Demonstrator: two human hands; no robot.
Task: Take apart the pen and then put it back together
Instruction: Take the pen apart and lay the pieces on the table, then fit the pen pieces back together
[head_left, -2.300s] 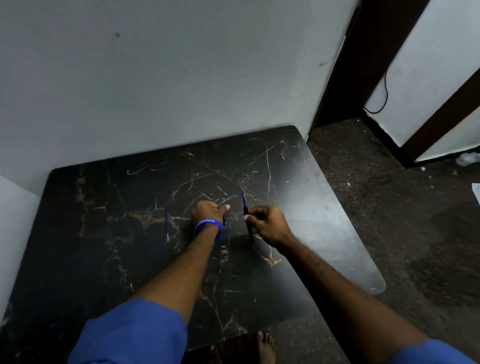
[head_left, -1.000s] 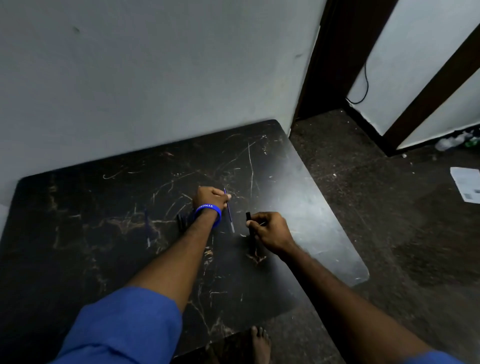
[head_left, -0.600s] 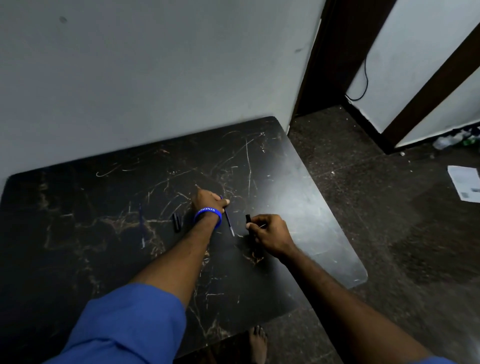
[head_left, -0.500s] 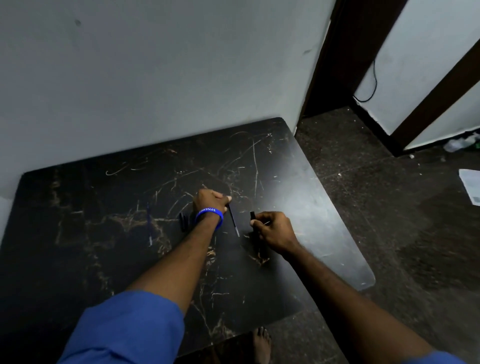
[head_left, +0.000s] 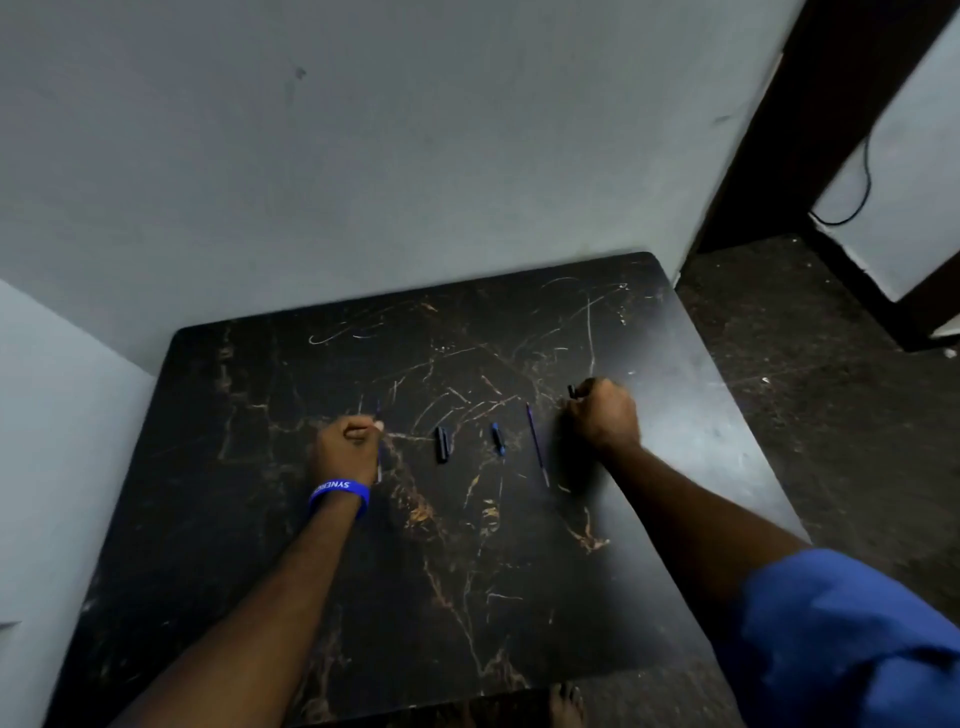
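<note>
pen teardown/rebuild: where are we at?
Teardown looks done: black cap, small blue piece and refill lie apart on the table. Left hand grips a thin part, right hand a black piece. Reassembly not started.

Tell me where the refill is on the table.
In the head view the refill lies flat on the table, right of centre, between the small blue piece and the right hand, touching neither.

Scratched black marble-look table (head_left: 519, 597), pale grey wall (head_left: 363, 156), speckled dark floor (head_left: 810, 395), dark door frame (head_left: 810, 104), black cable (head_left: 860, 192)
</note>
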